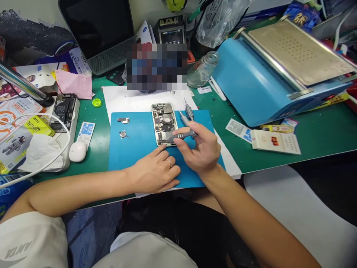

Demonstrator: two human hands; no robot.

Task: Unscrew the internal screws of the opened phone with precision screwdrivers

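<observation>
An opened phone (164, 124) with bared inner parts lies on the blue mat (134, 156). At its lower edge rests the index fingertip of my left hand (157, 169), steadying it; the other fingers are curled and the thumb is hidden. My right hand (202, 149) grips a grey screwdriver (185, 135) between thumb and fingers, its tip end over the phone's lower part; the tip itself is hard to make out. Two more screwdrivers, one (189, 109) farther back and one (183, 118) nearer, lie beside the phone. Two small phone parts, an upper (123, 120) and a lower (123, 134), are on the mat's left.
At the right stands a blue machine (240, 82) with a metal plate; a cigarette pack (276, 141) lies before it. Behind the mat is a glass jar (203, 69). To the left are a white earbud case (77, 152), a cable (65, 128) and another opened phone (64, 111).
</observation>
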